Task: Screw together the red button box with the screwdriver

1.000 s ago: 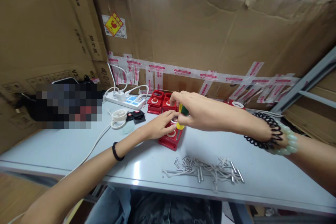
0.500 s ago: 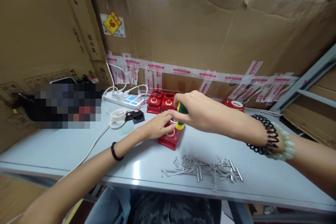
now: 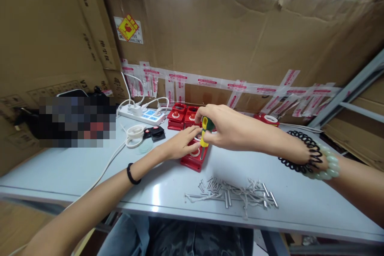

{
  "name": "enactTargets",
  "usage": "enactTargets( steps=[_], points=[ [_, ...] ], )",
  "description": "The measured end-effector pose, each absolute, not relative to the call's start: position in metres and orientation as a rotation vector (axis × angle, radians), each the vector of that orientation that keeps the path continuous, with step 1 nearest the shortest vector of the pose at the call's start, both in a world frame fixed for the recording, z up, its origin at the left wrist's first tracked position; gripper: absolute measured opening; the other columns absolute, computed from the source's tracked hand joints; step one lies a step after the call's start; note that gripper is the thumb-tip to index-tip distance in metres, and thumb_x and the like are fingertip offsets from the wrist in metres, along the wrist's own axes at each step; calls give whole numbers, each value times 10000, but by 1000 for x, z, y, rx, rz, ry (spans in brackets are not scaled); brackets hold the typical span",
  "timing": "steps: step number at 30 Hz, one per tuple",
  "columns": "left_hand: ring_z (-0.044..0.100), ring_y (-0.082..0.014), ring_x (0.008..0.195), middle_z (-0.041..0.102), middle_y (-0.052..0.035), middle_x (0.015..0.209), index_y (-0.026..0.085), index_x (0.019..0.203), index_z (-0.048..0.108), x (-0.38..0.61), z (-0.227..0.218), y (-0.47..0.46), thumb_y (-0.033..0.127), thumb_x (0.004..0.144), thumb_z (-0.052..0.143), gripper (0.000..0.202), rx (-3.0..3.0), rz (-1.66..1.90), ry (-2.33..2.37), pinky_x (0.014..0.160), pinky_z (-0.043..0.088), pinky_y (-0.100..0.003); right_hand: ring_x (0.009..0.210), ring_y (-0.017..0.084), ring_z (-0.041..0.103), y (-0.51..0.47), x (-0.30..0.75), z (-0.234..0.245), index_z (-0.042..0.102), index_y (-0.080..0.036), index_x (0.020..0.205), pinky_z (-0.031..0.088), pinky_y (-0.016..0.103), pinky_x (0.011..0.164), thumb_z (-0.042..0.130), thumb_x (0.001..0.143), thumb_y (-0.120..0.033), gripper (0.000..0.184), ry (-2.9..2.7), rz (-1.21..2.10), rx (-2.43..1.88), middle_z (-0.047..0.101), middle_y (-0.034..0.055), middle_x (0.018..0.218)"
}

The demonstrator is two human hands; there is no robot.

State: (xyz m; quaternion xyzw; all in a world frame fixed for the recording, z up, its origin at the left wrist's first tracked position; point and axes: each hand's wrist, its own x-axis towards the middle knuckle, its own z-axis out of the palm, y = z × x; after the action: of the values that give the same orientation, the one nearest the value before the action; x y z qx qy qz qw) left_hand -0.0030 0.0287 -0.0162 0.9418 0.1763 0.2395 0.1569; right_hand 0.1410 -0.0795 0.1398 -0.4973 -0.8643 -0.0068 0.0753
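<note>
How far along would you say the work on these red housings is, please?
Two red plastic housings stand at the back, seemingly finished. In hand: the right hand holds a green-and-yellow screwdriver on a third red housing, which the left hand steadies. The pile of loose metal screws suggests more remains.

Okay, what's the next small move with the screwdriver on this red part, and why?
Probably a short twist of the screwdriver while pressing down: the right hand grips its handle upright, its tip meets the red housing, and the left hand holds that housing on the table.
</note>
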Motion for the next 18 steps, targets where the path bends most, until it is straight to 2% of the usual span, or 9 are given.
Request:
enactTargets(
  steps=[5, 10, 15, 18],
  points=[
    [467, -251, 1137, 482, -113, 1254, 168, 1223, 428, -3, -15, 28, 368, 907, 370, 378, 2711, 636, 498, 976, 386, -398, 681, 177, 509, -79, 141, 137, 560, -149, 853, 332, 289, 572, 407, 830, -248, 184, -2506, -132, -1573, 603, 75, 738],
    [468, -239, 1126, 474, -95, 1253, 185, 1222, 425, -2, -14, 27, 338, 889, 406, 367, 2677, 697, 487, 980, 383, -392, 760, 178, 511, -81, 141, 137, 516, -138, 937, 356, 283, 612, 480, 765, -201, 187, -2540, 3, -1501, 592, 97, 893],
    [477, -250, 1110, 496, -108, 1219, 164, 1185, 458, -2, -15, 28, 345, 889, 402, 352, 2697, 675, 497, 970, 392, -398, 730, 177, 490, -80, 143, 133, 484, -143, 918, 344, 296, 616, 429, 806, -208, 141, -2486, -90, -1537, 569, 87, 836],
    [460, -247, 1140, 474, -107, 1248, 172, 1240, 419, -3, -16, 29, 354, 892, 403, 393, 2694, 689, 487, 993, 373, -398, 743, 163, 483, -82, 144, 134, 460, -160, 948, 347, 275, 603, 490, 760, -203, 196, -2514, 31, -1473, 560, 76, 888]
  ],
)
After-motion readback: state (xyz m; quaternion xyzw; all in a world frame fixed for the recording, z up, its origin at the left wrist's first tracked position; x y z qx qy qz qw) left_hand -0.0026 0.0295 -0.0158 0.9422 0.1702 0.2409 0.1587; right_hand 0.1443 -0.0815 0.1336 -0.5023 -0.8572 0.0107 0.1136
